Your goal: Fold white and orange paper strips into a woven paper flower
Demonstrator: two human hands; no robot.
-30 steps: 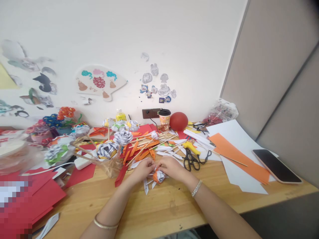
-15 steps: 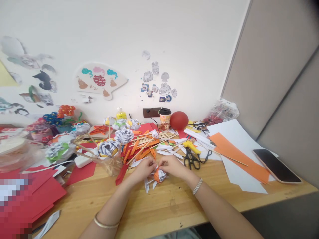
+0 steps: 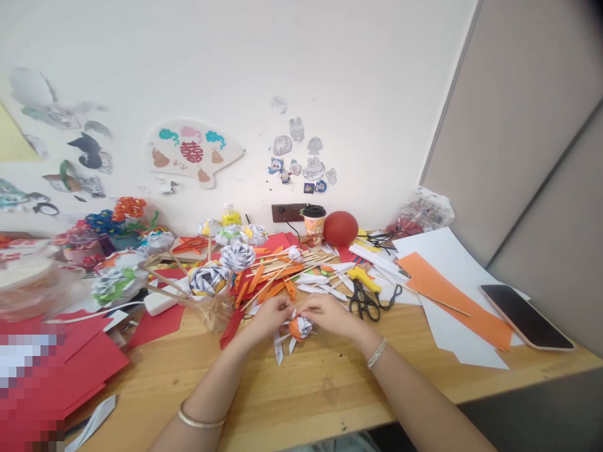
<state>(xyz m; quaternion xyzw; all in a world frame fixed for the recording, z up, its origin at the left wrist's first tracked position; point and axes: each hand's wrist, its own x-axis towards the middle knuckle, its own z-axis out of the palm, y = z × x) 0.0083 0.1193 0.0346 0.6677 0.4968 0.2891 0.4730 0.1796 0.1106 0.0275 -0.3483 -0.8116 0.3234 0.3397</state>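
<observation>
Both of my hands meet over the table just behind a small paper flower (image 3: 304, 328) with white and orange petals. My left hand (image 3: 272, 317) is closed in a pinch, and my right hand (image 3: 325, 312) pinches from the other side. A small piece of white paper (image 3: 294, 312) shows between their fingertips, mostly hidden by the fingers. The flower lies on the wood, its thin stick pointing left. White paper strips (image 3: 277, 350) stick out in front of it. Black-handled scissors (image 3: 364, 302) lie to the right of my right hand.
Finished paper flowers (image 3: 207, 279) stand in a clear container (image 3: 214, 314) at left. Wooden sticks (image 3: 277, 267) and orange strips pile up behind my hands. Further right are a paper cup (image 3: 314, 229), a red balloon (image 3: 341, 229), orange paper (image 3: 452, 298) and a phone (image 3: 526, 317).
My hands stay over the flower with only slight finger movement. The whole view has shifted a little, so things appear slightly further right.
</observation>
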